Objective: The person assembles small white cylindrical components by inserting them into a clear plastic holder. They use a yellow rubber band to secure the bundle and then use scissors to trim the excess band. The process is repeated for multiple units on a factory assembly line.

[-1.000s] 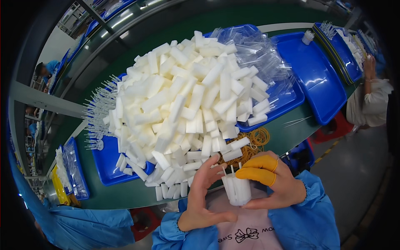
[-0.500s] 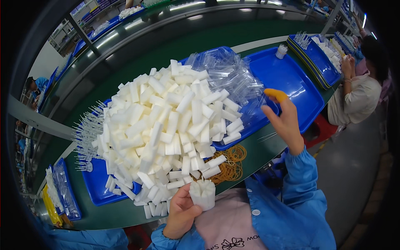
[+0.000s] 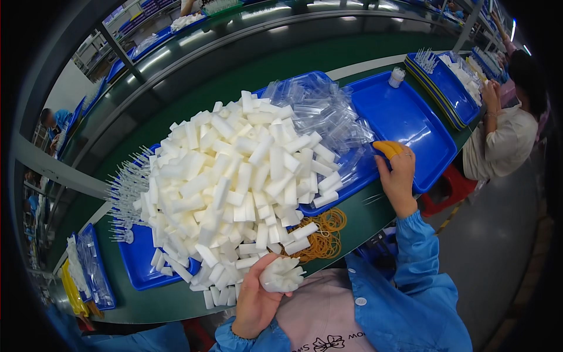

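Observation:
My left hand (image 3: 258,302) is closed around a bundle of white foam pieces (image 3: 281,274), tilted so its ends fan out to the right. My right hand (image 3: 400,176), with yellow covers on some fingers, is drawn together in a pinch at the edge of the clear plastic sleeves (image 3: 328,111). Whatever lies between its fingertips is too small to make out. A large heap of white foam pieces (image 3: 229,170) rises in front of me. Tan rubber bands (image 3: 325,237) lie in a tangle on the table, between the heap and my body.
At the right is a blue tray (image 3: 425,144) with a small white bundle (image 3: 396,77) in its far corner. Thin, pale stemmed parts (image 3: 126,190) stand left of the heap. A co-worker (image 3: 504,132) sits at the right beside stacked trays (image 3: 443,88). A red stool (image 3: 448,190) stands below.
My right hand has moved slightly down and its fingers have drawn together by the sleeves. In my left hand, the foam bundle has tipped from upright to sideways.

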`<action>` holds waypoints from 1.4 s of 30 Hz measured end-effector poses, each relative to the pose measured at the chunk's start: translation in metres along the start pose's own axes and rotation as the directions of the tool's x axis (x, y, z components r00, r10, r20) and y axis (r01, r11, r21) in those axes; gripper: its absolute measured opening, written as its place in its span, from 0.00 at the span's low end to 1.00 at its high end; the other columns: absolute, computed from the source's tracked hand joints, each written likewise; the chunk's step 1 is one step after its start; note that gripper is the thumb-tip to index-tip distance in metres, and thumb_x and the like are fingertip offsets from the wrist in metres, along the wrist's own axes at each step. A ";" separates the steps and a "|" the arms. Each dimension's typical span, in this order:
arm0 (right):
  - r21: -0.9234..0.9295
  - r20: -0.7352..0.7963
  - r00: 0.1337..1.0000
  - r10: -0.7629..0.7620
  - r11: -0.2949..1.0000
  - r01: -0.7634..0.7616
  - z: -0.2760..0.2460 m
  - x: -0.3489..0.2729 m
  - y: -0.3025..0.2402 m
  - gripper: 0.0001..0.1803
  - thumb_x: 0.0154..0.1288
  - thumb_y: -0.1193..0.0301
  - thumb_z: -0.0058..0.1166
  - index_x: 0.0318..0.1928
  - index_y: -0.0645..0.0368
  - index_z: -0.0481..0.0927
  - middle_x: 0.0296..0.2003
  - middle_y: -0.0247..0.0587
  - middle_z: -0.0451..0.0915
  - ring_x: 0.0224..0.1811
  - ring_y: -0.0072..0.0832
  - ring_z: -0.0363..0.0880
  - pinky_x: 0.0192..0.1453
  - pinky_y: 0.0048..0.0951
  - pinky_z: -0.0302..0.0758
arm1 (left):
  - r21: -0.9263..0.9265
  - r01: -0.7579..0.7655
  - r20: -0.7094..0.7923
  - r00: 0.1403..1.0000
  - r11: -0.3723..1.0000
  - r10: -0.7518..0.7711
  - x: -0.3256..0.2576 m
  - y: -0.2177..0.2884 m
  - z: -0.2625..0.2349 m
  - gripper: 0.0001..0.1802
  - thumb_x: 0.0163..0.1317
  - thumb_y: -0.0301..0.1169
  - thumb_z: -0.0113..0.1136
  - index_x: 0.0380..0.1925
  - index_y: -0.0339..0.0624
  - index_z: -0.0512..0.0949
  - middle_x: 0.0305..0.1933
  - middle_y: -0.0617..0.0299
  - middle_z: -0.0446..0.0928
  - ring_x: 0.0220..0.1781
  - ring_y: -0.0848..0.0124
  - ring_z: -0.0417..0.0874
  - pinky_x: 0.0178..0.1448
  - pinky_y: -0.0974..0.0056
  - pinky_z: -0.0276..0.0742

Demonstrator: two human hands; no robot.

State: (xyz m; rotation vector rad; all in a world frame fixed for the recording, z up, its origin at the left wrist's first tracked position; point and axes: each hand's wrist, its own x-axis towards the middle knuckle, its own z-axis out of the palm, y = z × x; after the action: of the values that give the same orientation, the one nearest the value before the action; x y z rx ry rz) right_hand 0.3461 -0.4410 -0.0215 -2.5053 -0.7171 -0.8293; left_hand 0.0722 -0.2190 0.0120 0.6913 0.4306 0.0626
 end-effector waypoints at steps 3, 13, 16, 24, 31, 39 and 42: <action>-0.032 0.021 0.997 0.080 0.996 -0.079 -0.017 0.003 -0.008 0.14 0.51 0.71 0.61 0.41 0.55 0.81 0.41 0.39 0.77 0.48 0.38 0.72 0.52 0.39 0.64 | 0.068 -0.016 0.064 0.998 0.998 0.011 -0.001 0.002 0.001 0.36 0.61 0.50 0.56 0.61 0.39 0.60 0.53 0.54 0.70 0.47 0.61 0.75 0.41 0.59 0.72; 0.084 0.126 0.969 0.212 0.971 -0.223 -0.027 -0.007 0.005 0.09 0.54 0.71 0.61 0.38 0.57 0.80 0.36 0.37 0.77 0.33 0.30 0.74 0.39 0.32 0.67 | 0.089 -0.016 0.193 0.981 0.996 -0.002 -0.002 0.001 -0.007 0.35 0.64 0.52 0.51 0.61 0.37 0.60 0.52 0.55 0.71 0.38 0.63 0.77 0.36 0.59 0.73; 0.472 0.182 0.889 0.420 0.756 -0.454 -0.045 -0.007 -0.016 0.08 0.56 0.77 0.58 0.38 0.59 0.79 0.32 0.35 0.76 0.32 0.22 0.74 0.39 0.26 0.69 | 0.079 -0.060 0.119 0.992 0.995 0.051 -0.002 0.000 -0.003 0.34 0.65 0.51 0.50 0.61 0.35 0.60 0.52 0.54 0.71 0.39 0.62 0.77 0.37 0.58 0.74; 0.885 0.408 0.913 -0.014 0.252 -0.392 -0.092 -0.041 -0.106 0.19 0.43 0.81 0.62 0.40 0.63 0.76 0.37 0.42 0.73 0.34 0.29 0.72 0.40 0.25 0.68 | 0.278 -0.167 0.145 0.981 0.946 0.130 0.006 -0.005 0.003 0.25 0.65 0.42 0.54 0.58 0.41 0.68 0.56 0.47 0.69 0.47 0.62 0.77 0.41 0.62 0.77; 0.917 0.382 0.923 -0.048 0.143 -0.372 -0.085 -0.048 -0.132 0.18 0.50 0.80 0.60 0.44 0.65 0.75 0.42 0.46 0.74 0.37 0.28 0.73 0.41 0.28 0.71 | 0.450 -0.463 0.231 0.886 0.763 0.402 0.002 -0.008 -0.001 0.23 0.62 0.37 0.59 0.53 0.36 0.73 0.57 0.48 0.68 0.56 0.62 0.71 0.59 0.62 0.67; 0.908 0.416 0.909 -0.013 -0.054 -0.416 -0.078 -0.056 -0.138 0.22 0.49 0.84 0.59 0.48 0.68 0.72 0.43 0.47 0.74 0.44 0.34 0.77 0.51 0.34 0.73 | 0.603 -0.536 0.253 0.831 0.591 0.496 -0.003 -0.001 0.003 0.25 0.55 0.27 0.65 0.53 0.31 0.72 0.57 0.50 0.67 0.58 0.63 0.70 0.61 0.63 0.65; 0.902 0.424 0.906 0.001 -0.092 -0.422 -0.080 -0.055 -0.142 0.21 0.49 0.84 0.61 0.46 0.68 0.73 0.42 0.48 0.75 0.45 0.35 0.78 0.52 0.35 0.73 | 0.665 -0.577 0.285 0.783 0.474 0.553 -0.004 0.000 0.000 0.25 0.52 0.27 0.68 0.51 0.31 0.75 0.54 0.49 0.71 0.55 0.61 0.73 0.59 0.62 0.67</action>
State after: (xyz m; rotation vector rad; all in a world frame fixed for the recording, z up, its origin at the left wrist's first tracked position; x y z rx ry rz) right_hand 0.1916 -0.3895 0.0322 -1.1387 -0.5773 0.3299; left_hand 0.0688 -0.2192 0.0134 1.6333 0.1525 0.5472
